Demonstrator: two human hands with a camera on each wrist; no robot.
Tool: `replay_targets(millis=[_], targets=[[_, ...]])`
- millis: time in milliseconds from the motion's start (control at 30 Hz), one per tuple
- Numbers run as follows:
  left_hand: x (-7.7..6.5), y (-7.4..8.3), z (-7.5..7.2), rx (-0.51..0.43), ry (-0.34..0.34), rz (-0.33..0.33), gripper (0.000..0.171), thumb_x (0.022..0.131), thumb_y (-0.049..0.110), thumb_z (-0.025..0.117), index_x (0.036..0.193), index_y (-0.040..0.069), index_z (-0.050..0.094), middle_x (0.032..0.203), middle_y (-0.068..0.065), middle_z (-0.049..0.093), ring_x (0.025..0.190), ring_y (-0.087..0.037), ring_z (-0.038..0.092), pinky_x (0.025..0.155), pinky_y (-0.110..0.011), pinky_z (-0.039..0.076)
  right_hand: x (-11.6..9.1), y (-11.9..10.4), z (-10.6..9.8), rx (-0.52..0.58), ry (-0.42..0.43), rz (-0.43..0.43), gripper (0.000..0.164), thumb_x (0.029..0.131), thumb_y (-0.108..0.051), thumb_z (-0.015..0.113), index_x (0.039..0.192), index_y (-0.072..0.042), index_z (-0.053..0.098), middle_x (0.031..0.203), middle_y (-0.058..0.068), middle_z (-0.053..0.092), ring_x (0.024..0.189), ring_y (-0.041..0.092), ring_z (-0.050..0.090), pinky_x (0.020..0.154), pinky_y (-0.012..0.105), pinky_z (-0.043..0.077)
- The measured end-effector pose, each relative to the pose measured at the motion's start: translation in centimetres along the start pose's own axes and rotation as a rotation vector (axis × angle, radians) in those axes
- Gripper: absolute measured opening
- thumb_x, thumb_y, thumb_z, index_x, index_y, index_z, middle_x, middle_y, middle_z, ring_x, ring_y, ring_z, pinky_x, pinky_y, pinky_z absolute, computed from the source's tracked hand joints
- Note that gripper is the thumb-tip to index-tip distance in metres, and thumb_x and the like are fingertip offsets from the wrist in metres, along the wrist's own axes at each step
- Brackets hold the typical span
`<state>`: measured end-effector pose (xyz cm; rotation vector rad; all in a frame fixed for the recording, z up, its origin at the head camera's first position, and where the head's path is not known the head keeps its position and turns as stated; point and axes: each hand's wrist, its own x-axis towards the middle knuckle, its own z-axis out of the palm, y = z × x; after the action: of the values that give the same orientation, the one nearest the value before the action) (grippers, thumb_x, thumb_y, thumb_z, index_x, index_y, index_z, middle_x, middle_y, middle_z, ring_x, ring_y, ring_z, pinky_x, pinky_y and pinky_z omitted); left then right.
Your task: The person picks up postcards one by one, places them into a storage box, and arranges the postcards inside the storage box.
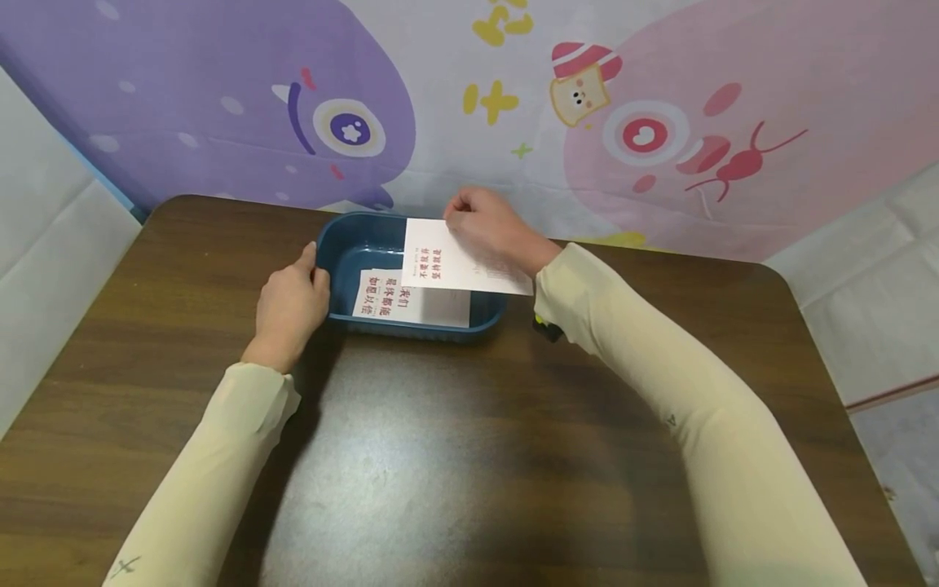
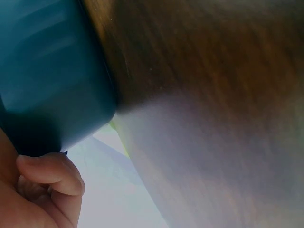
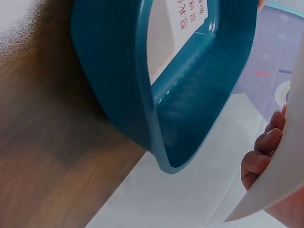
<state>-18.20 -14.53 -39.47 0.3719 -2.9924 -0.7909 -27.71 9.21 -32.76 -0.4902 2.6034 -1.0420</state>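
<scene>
A dark blue plastic basin [image 1: 411,326] stands near the back edge of the table. My left hand [image 1: 292,302] grips its left end; in the left wrist view the fingers [image 2: 52,175] are curled beside the basin wall. A white card with red Chinese characters [image 1: 425,244] is pinched by its far edge in my right hand [image 1: 487,224], above the basin's right half. The right wrist view shows this card [image 3: 285,156] from behind, partly covering the fingers. Inside the basin lies another printed white card [image 1: 411,306], partly hidden under the raised one.
The brown wooden table [image 1: 455,456] reflects light in its middle. Behind it hangs a cloth [image 1: 499,155] with purple and pink cartoon figures. A small black and yellow thing [image 1: 544,328] shows beside the right cuff.
</scene>
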Motion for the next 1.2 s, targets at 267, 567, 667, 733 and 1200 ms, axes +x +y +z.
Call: replay_targets(millis=[267,567,667,733,1200], targets=[[0.1,-0.1,0.0,-0.003,0.006,0.005,0.050,0.091,0.024,0.031,0.139,0.011,0.026,0.089,-0.023,0.059,0.061,-0.028,0.047,0.051,-0.033,0.034,0.3,-0.6,0.5,-0.008,-0.021,-0.019,0.021,0.087,-0.024,0.043,0.097,-0.011,0.057,0.096,0.000,0.056,0.088,0.013,0.049,0.080,0.026,0.039],[0.1,-0.2,0.0,0.002,-0.009,-0.013,0.050,0.091,0.025,0.031,0.140,0.012,0.025,0.107,-0.025,0.057,0.065,-0.029,0.048,0.053,-0.034,0.035,0.9,-1.0,0.9,-0.009,-0.019,-0.052,0.022,0.087,-0.022,0.043,0.096,-0.010,0.058,0.095,0.000,0.057,0.087,0.012,0.050,0.080,0.025,0.039],[0.1,-0.2,0.0,0.001,-0.011,-0.016,0.051,0.091,0.025,0.031,0.140,0.012,0.025,0.109,-0.025,0.056,0.066,-0.029,0.048,0.054,-0.034,0.035,0.9,-1.2,1.1,-0.007,-0.023,-0.054,0.022,0.087,-0.022,0.043,0.096,-0.010,0.058,0.095,0.001,0.057,0.087,0.012,0.050,0.080,0.025,0.039],[0.1,-0.2,0.0,0.003,-0.010,-0.015,0.050,0.091,0.025,0.032,0.140,0.012,0.025,0.112,-0.025,0.055,0.067,-0.030,0.048,0.054,-0.034,0.035,0.9,-1.3,1.2,-0.010,-0.026,-0.053,0.022,0.087,-0.022,0.043,0.097,-0.010,0.058,0.095,0.001,0.057,0.088,0.013,0.050,0.080,0.025,0.039],[0.0,0.0,-0.1,-0.002,-0.016,-0.019,0.050,0.091,0.025,0.031,0.140,0.012,0.025,0.121,-0.024,0.051,0.070,-0.031,0.048,0.056,-0.035,0.036,1.1,-1.8,2.0,0.000,-0.049,-0.035,0.023,0.089,-0.024,0.042,0.101,-0.011,0.057,0.102,0.000,0.056,0.092,0.012,0.048,0.084,0.026,0.039]])
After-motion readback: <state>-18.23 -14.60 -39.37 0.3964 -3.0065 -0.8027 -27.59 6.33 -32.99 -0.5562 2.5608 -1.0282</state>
